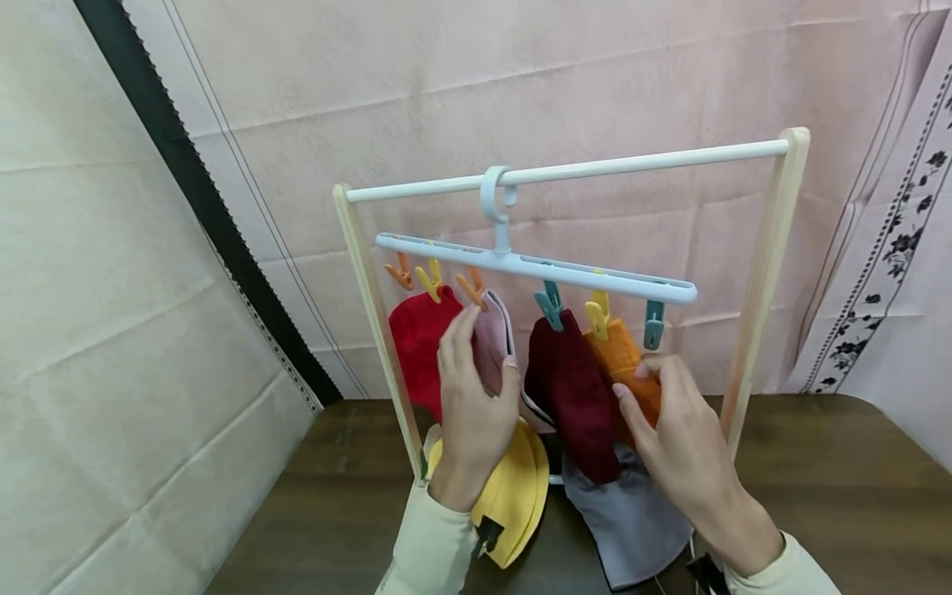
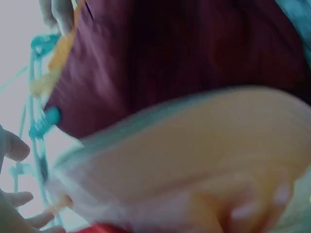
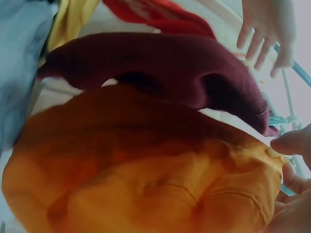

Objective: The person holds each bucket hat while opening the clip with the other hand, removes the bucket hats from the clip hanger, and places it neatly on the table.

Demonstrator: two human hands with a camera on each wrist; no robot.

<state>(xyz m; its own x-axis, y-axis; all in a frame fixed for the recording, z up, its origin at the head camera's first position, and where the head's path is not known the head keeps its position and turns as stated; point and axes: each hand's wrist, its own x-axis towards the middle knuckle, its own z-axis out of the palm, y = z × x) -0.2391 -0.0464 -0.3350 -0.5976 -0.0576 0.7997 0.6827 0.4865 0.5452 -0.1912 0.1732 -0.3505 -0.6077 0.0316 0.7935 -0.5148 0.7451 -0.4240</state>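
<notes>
A light-blue clip hanger [image 1: 535,268] hangs from the white rod of a wooden rack [image 1: 766,273]. Clipped to it are a red hat [image 1: 416,339], a pink hat [image 1: 491,339], a maroon hat [image 1: 573,388] and an orange hat [image 1: 621,355]. My left hand [image 1: 487,347] pinches the pink hat between thumb and fingers, just under its orange clip [image 1: 472,289]. My right hand [image 1: 640,384] grips the lower part of the orange hat [image 3: 146,179]. The left wrist view shows the pink hat [image 2: 184,160] blurred and close, with the maroon hat [image 2: 170,58] behind it.
A yellow hat [image 1: 513,487] and a grey hat [image 1: 632,521] lie on the dark wooden table [image 1: 833,496] under the rack. An empty teal clip [image 1: 654,322] hangs at the hanger's right end. Pink cloth covers the wall behind.
</notes>
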